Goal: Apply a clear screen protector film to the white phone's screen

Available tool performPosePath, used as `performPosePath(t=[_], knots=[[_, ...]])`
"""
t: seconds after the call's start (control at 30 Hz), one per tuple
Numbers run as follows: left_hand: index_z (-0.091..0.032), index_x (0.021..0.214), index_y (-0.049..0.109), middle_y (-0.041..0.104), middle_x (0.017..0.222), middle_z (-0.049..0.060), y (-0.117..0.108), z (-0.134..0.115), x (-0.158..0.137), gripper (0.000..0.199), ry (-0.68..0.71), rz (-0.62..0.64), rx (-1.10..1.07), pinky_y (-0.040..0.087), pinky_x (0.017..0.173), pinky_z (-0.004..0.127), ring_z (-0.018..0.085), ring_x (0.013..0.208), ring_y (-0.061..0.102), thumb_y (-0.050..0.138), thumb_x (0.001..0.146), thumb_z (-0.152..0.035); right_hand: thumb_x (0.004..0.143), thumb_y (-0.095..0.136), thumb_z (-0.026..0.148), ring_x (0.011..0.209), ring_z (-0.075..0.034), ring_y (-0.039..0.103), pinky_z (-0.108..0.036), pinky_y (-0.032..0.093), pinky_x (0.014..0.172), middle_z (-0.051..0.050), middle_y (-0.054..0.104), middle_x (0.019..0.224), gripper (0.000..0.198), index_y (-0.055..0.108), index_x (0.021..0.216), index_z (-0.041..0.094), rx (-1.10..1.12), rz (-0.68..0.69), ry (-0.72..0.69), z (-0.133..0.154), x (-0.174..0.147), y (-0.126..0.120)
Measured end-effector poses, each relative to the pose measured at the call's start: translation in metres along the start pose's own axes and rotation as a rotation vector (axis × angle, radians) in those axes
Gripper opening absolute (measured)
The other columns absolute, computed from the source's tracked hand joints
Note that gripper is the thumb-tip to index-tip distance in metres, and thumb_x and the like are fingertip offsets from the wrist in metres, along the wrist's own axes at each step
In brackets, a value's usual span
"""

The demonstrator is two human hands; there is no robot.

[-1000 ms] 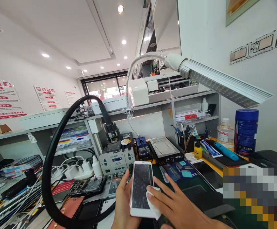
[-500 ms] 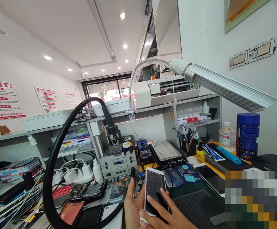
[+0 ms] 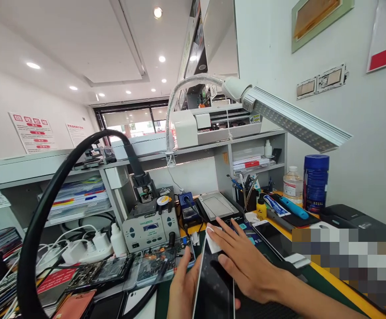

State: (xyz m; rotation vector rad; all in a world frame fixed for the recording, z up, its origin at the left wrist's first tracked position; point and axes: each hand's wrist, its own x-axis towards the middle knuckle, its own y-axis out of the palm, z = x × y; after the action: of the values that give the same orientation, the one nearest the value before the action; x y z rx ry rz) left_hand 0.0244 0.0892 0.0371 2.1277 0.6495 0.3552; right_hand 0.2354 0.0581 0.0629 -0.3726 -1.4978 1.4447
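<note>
A white-framed phone (image 3: 214, 283) with a dark, spotted screen lies tilted in my left hand (image 3: 180, 288), screen up. The left thumb runs along its left edge, and fingertips show at its right edge. My right hand (image 3: 249, 261) lies over the phone's top end, pressing a small white wipe (image 3: 213, 241) against the glass under its fingers. The right thumb rests over the screen. Another white phone (image 3: 272, 239) lies on the mat to the right, apart from both hands.
A thick black hose (image 3: 42, 201) loops across the left foreground from the grey hot-air station (image 3: 151, 230). A lamp (image 3: 292, 117) hangs over the bench. A yellow bottle (image 3: 261, 209), a clear bottle (image 3: 292, 186) and a blue canister (image 3: 315, 181) stand at right. Opened devices (image 3: 103, 274) lie at left.
My right hand has moved from the phone's lower part up to its top end, with the wipe. The phone sits lower in view. The head view has swung right.
</note>
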Motion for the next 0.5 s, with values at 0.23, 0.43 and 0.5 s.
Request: performPosePath(t=[0.23,0.43,0.5], knots=[[-0.017,0.153,0.046,0.068,0.129,0.019,0.004,-0.011,-0.008,0.068,0.132,-0.070,-0.038,0.043,0.107,0.053,0.039,0.121,0.063,0.044,0.100,-0.060,0.108,0.035,0.034,0.157,-0.027,0.005,-0.060,0.008,0.125,-0.003,0.023,0.169,0.058,0.017,0.163,0.026,0.010,-0.001,-0.026,-0.006,-0.002,-0.001],[-0.014,0.147,0.053,0.073,0.115,0.019,0.002,-0.017,-0.008,0.067,0.146,-0.187,-0.066,0.047,0.102,0.052,0.038,0.109,0.069,0.052,0.097,-0.059,0.106,0.039,0.034,0.156,-0.031,0.009,-0.065,0.009,0.124,-0.008,0.026,0.167,0.060,0.021,0.162,0.023,0.019,0.017,-0.074,0.003,-0.007,0.000],[-0.015,0.145,0.056,0.074,0.115,0.019,-0.002,-0.017,-0.007,0.066,0.163,-0.199,-0.077,0.047,0.101,0.050,0.038,0.107,0.070,0.055,0.096,-0.058,0.105,0.041,0.037,0.156,-0.033,0.011,-0.067,0.009,0.123,-0.010,0.028,0.166,0.061,0.023,0.162,0.020,0.010,0.043,-0.144,0.012,-0.009,0.004]])
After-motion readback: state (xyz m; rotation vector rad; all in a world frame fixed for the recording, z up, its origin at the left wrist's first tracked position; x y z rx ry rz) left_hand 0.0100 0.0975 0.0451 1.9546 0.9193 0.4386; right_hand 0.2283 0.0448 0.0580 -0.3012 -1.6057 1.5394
